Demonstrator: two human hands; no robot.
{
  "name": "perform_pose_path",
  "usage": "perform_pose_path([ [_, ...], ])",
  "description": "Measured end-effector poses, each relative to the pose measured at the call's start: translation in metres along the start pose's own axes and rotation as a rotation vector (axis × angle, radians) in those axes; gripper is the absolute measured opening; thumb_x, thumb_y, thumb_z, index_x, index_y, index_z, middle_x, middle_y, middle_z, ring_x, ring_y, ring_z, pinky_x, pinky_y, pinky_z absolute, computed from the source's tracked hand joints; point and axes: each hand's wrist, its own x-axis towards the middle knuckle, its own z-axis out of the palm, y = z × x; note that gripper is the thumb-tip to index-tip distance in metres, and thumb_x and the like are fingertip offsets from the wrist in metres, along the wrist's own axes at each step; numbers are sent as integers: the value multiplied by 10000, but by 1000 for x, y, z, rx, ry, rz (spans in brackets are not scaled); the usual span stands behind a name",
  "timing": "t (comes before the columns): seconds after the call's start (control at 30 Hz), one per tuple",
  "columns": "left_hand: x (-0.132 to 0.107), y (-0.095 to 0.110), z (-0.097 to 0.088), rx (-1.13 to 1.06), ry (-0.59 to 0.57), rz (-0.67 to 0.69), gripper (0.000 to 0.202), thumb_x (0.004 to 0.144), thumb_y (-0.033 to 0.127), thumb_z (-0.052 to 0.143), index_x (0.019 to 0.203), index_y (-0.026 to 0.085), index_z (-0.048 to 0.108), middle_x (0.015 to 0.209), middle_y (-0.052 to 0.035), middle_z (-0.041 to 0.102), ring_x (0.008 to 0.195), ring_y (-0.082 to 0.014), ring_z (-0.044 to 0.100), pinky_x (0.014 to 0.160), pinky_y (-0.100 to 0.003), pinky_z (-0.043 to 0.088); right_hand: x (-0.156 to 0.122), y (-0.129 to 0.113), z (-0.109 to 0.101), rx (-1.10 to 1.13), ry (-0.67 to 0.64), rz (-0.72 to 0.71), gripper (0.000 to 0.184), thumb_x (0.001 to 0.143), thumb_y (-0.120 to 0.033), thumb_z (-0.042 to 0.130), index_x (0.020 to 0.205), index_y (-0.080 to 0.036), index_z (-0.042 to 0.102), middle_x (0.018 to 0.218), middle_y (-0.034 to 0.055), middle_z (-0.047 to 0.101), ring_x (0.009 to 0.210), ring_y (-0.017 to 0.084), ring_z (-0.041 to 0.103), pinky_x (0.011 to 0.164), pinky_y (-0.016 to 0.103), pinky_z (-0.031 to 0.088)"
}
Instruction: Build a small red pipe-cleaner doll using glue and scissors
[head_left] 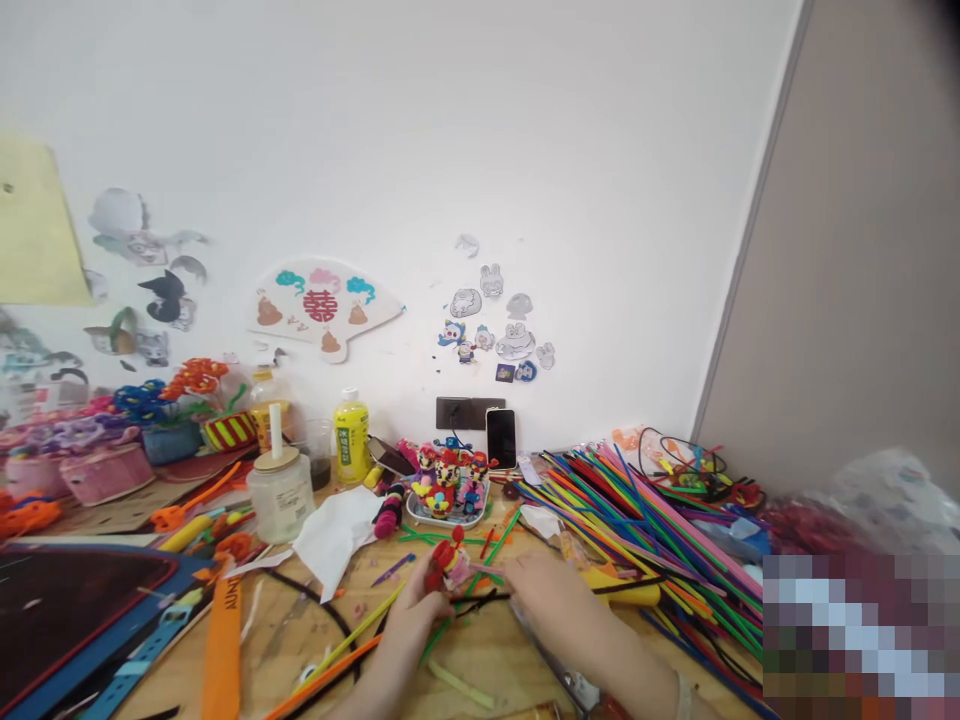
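My left hand [421, 600] is closed around a small doll of fuzzy pipe cleaners [452, 562], red on top and pink below. A thin pink pipe cleaner [486, 570] runs from the doll to my right hand [541, 592], whose fingers are closed on its end. Under my right forearm lies a metal tool [576, 684] with a reddish handle, partly hidden. A black pipe cleaner [491, 599] and several green ones [491, 575] cross the table around my hands. Just beyond, similar finished dolls [448, 480] stand on a small tray [444, 519].
A large pile of coloured pipe cleaners [645, 530] spreads to the right. At left are a glass jar [279, 500], a white tissue [335, 540], a yellow bottle [351, 440] and pipe-cleaner flower pots [172, 440]. A phone [502, 438] leans against the wall.
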Motion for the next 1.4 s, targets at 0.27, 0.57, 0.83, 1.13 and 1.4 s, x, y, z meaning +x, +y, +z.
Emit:
perform_pose_path([
  [0.27,-8,9,10,134,-71,24,530,501,277,695,1005,140,604,709,-27,633,648,-190,566,545,-276,424,-3,0,-16,-71,109,66,163,857,-131,457,848,-177,614,887,50,644,859,189,575,658,244,389],
  [0.57,-17,13,17,174,-102,31,582,497,433,713,973,136,557,533,21,596,524,-186,565,533,-308,434,-3,4,-14,-103,197,23,111,838,-160,506,798,-183,607,830,31,636,831,187,560,635,252,344],
  [0.83,-16,10,14,184,-91,63,476,540,404,690,924,175,527,792,-53,671,689,-241,652,562,-326,476,-7,-3,-23,-59,183,101,157,833,-181,475,755,-180,611,747,31,648,727,167,584,582,243,313],
  [1.13,-12,5,9,244,-57,130,405,585,383,666,916,182,547,892,-87,700,761,-264,674,588,-344,521,-12,-12,-28,-15,178,99,163,804,-213,479,725,-186,619,724,30,665,702,165,600,587,242,318],
  [1.4,-9,-4,-2,391,5,247,355,609,337,669,933,195,646,1005,-115,693,951,-301,621,743,-376,526,-11,-19,-22,17,159,86,145,800,-212,498,810,-187,641,816,45,684,773,195,615,618,255,364],
])
